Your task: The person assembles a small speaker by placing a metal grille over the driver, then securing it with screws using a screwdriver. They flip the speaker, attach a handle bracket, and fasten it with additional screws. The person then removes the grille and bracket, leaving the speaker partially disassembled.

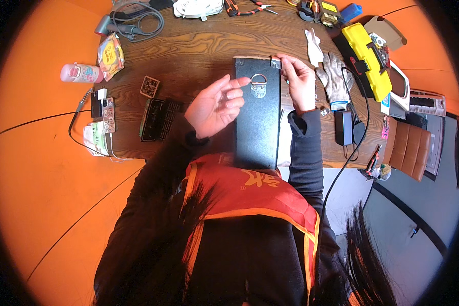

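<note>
While right grip [298, 81] pinches black case [257, 127] at far corner [275, 62], left grip [215, 108] loosely spread beside metal ring [259, 76]

A black long-sleeved top [247, 250] sits under a red apron [227, 196] edged with orange trim [270, 213]. The apron bears a yellow printed emblem [262, 178]. Long, loose hair [364, 255] hangs on both sides.

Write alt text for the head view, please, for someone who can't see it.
A person's right hand holds the far right corner of a long black case while the left hand extends a finger toward its metal ring fitting. Around them, at a wooden table, are a work glove, a yellow toolbox and a pink bottle.
</note>
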{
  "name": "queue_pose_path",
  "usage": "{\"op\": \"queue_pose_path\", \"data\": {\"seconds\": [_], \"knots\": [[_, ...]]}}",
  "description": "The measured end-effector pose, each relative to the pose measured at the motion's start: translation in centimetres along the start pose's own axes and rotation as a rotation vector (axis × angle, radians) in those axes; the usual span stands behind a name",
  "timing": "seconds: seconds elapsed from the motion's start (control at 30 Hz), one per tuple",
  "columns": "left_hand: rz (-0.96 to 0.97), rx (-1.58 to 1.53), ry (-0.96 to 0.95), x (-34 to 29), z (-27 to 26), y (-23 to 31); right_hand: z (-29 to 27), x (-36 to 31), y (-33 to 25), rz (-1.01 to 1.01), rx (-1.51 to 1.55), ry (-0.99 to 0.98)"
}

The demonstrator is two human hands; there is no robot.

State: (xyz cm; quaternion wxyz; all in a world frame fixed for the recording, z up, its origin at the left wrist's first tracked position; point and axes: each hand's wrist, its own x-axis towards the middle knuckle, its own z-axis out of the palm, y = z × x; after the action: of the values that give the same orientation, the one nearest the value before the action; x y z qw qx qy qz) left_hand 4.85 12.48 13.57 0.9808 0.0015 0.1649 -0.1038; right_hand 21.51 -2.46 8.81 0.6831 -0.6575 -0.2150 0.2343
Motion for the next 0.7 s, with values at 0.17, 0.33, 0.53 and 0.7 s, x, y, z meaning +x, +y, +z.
{"op": "queue_pose_path", "data": {"seconds": [0.17,0.33,0.53,0.7], "knots": [[0.049,0.276,0.070,0.7,0.9,2.3,-1.3,-0.3,-0.8,0.042,0.077,-0.183],[0.807,1.754,0.134,5.8,1.9,3.7,-1.2,0.3,-1.0,0.015,-0.028,-0.203],[0.697,2.333,0.280,9.5,2.3,4.2,-1.2,0.4,-1.2,0.054,0.007,-0.206],[0.618,2.274,0.242,9.6,2.5,4.1,-1.1,0.1,-0.6,0.068,0.049,-0.129]]}}
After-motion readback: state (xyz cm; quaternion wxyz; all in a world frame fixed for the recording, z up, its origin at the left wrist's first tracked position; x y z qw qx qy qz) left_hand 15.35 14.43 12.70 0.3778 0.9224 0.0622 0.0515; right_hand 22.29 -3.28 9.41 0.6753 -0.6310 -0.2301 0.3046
